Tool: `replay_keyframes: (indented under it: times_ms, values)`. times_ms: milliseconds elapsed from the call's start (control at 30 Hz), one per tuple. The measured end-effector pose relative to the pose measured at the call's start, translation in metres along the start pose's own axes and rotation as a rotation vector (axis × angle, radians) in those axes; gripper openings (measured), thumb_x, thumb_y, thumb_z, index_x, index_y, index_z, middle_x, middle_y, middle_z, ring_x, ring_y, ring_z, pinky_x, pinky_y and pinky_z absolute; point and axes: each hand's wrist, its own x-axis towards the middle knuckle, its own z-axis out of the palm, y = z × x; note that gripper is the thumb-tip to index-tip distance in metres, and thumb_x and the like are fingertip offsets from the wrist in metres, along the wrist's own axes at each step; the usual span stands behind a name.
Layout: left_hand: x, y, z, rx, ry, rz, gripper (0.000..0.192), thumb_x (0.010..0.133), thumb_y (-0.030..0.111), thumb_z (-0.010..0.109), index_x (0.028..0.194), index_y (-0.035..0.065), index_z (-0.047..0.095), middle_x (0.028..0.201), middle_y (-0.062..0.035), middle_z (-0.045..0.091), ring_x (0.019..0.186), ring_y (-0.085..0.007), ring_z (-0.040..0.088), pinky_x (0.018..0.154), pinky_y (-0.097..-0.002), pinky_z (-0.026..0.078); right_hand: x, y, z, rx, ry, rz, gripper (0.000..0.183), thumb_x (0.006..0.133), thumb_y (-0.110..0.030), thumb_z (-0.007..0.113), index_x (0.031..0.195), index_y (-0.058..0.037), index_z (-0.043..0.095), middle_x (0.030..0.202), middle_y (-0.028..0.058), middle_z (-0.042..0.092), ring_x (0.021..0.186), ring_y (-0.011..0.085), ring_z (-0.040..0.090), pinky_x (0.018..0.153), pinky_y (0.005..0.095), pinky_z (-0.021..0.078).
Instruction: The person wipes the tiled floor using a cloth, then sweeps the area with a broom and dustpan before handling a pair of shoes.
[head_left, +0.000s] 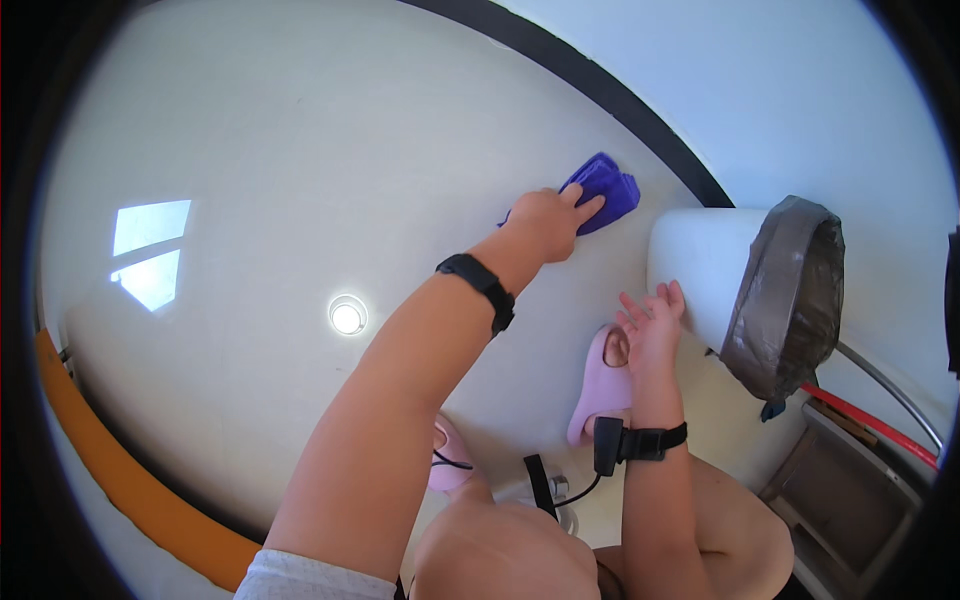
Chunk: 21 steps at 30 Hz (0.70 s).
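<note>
My left hand (551, 217) reaches forward across the glossy pale floor (247, 135) and presses on a folded purple cloth (609, 191). Its fingers lie over the cloth, and part of the cloth is hidden beneath the hand. Palm up and fingers apart, my right hand (654, 322) holds nothing. It is just beside a white trash bin (697, 255) whose mouth is lined with a dark plastic bag (772, 300). From this view I cannot tell whether the fingertips touch the bin.
A dark baseboard (622, 97) runs along the white wall (765, 97). Pink slippers (596, 382) are on my feet. At the right are a red pole (870, 425) and a grey-brown cabinet-like piece (840, 487). An orange edge (142, 510) curves along the lower left.
</note>
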Motion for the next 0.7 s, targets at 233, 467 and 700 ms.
replay_keyframes:
  times_ms: [233,467,700]
  values:
    - [-0.052,-0.020,0.016,-0.044,-0.103,0.115,0.067,0.079,0.013,0.049,0.141,0.0273,0.026,0.124,-0.0059,0.043,0.098,-0.0250,0.055,0.081,-0.0366,0.048,0.018,0.024,-0.035,0.222,0.264,0.111,0.057,0.082,-0.014,0.048,0.133,-0.0095,0.024,0.123,0.0116,0.035,0.108,0.0373,0.051,0.077,0.0438,0.0459]
    - [-0.079,-0.042,-0.018,-0.306,0.071,0.051,0.055,0.077,0.015,0.051,0.130,0.0276,0.044,0.117,-0.0131,0.047,0.089,-0.0327,0.057,0.078,-0.0415,0.047,0.013,0.074,-0.038,-0.600,0.068,0.150,0.048,0.086,-0.026,0.050,0.126,-0.0017,0.042,0.108,0.0099,0.054,0.110,0.0284,0.051,0.090,0.0404,0.0405]
    - [-0.232,-0.173,-0.051,-0.971,0.725,-0.267,0.068,0.066,0.006,0.050,0.132,0.0119,0.042,0.112,-0.0147,0.048,0.105,-0.0269,0.047,0.094,-0.0336,0.037,0.014,0.093,-0.034,-0.924,0.039,-0.252,0.041,0.089,-0.029,0.041,0.116,0.0008,0.053,0.117,0.0191,0.055,0.109,0.0316,0.051,0.093,0.0357,0.0381]
